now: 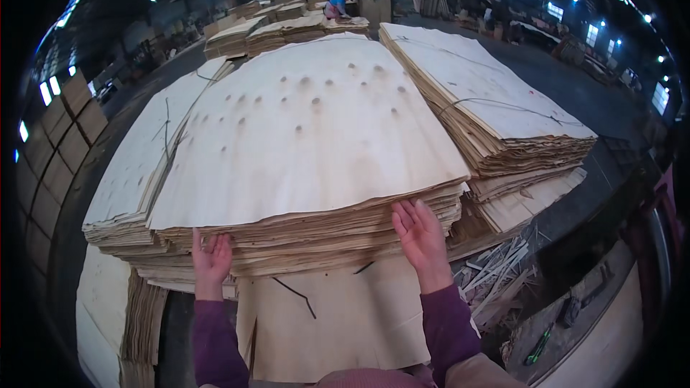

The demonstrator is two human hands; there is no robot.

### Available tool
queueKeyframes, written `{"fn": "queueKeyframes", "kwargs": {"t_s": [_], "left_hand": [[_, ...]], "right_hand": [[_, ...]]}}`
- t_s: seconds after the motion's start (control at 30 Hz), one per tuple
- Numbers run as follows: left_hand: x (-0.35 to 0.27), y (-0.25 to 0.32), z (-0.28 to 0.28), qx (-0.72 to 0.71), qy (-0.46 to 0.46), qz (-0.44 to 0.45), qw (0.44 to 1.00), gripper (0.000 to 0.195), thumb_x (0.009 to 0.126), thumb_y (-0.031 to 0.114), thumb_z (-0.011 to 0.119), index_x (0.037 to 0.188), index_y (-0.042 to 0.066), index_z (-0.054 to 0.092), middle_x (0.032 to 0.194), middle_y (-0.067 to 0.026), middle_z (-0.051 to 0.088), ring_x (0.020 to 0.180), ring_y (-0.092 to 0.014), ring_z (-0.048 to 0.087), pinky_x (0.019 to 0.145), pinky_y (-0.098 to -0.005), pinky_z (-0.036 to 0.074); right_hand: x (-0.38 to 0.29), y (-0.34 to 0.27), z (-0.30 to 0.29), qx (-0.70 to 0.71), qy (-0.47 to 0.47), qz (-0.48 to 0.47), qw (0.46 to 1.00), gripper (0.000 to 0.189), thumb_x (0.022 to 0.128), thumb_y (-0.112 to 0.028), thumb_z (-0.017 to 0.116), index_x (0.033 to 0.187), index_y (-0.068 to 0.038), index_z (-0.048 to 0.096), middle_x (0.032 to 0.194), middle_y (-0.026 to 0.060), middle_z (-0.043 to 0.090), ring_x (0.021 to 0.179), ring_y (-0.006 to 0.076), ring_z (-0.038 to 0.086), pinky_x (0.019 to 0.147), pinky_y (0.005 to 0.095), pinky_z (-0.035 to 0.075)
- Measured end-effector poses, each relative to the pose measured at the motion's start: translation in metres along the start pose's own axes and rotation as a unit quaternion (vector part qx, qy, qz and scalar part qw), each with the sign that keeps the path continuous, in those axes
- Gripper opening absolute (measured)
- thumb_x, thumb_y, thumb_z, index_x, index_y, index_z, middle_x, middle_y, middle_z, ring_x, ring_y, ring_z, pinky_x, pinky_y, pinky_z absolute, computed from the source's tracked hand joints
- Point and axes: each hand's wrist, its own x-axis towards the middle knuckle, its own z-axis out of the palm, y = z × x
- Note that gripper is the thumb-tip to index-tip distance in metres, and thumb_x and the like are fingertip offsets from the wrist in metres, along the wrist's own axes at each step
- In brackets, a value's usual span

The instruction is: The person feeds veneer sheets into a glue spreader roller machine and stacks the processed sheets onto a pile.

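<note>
A wide stack of pale wood veneer sheets (323,156) lies before me, its top sheet marked with brown knots. Its uneven layered front edge faces me. Palm up, my left hand (213,260) is at the left part of that edge, fingertips close under the top sheets. My right hand (422,234) is also palm up, its fingertips against the edge near the right corner. Neither hand is closed around a sheet; whether the fingertips carry any weight I cannot tell. Below the edge, a broad veneer sheet (339,323) lies between my forearms.
Tied veneer bundles flank the stack on the left (145,140) and right (485,81). Wood scraps (501,275) lie at lower right, beside a bench with a green utility knife (539,344). Further off, a person (337,6) bends over other stacks.
</note>
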Motion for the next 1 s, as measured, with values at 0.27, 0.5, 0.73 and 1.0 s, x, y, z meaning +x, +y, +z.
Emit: {"fn": "queueKeyframes", "kwargs": {"t_s": [0.27,0.5,0.73,1.0], "left_hand": [[-0.021,0.021,0.033,-0.008,-0.079,0.037,0.996,0.043,0.082,0.042,0.073,0.082,0.001,0.058,0.085,-0.0103,0.060,0.088,-0.025,0.063,0.076,-0.0299,0.057],[-0.010,0.010,0.013,-0.022,-0.160,-0.027,0.987,0.051,0.086,0.051,0.062,0.082,0.000,0.062,0.086,-0.0151,0.065,0.090,-0.028,0.065,0.077,-0.0321,0.058],[-0.029,-0.034,0.051,-0.082,-0.147,-0.022,0.986,0.071,0.084,0.056,0.062,0.127,0.002,0.046,0.120,-0.0204,0.057,0.108,-0.034,0.057,0.095,-0.0451,0.047],[0.027,-0.063,0.044,-0.054,-0.053,0.008,0.997,0.050,0.088,0.027,0.067,0.129,0.006,0.047,0.126,-0.0101,0.053,0.117,-0.027,0.050,0.100,-0.0432,0.042]], "right_hand": [[0.022,-0.016,0.060,0.023,-0.076,0.000,0.997,0.041,0.091,-0.034,0.062,0.119,-0.007,0.049,0.111,0.0114,0.057,0.107,0.0264,0.057,0.088,0.0385,0.052],[0.040,-0.034,0.104,-0.210,-0.078,-0.063,0.973,0.052,0.092,-0.044,0.058,0.128,-0.008,0.048,0.122,0.0095,0.056,0.110,0.0231,0.055,0.089,0.0431,0.050],[0.040,-0.042,0.135,-0.163,-0.127,-0.061,0.976,0.049,0.092,-0.040,0.058,0.128,-0.009,0.048,0.120,0.0076,0.060,0.107,0.0219,0.060,0.085,0.0391,0.052],[0.063,0.012,0.004,-0.209,0.013,-0.012,0.978,0.033,0.089,-0.027,0.062,0.119,-0.015,0.055,0.104,0.0022,0.064,0.089,0.0174,0.061,0.062,0.0322,0.048]]}}
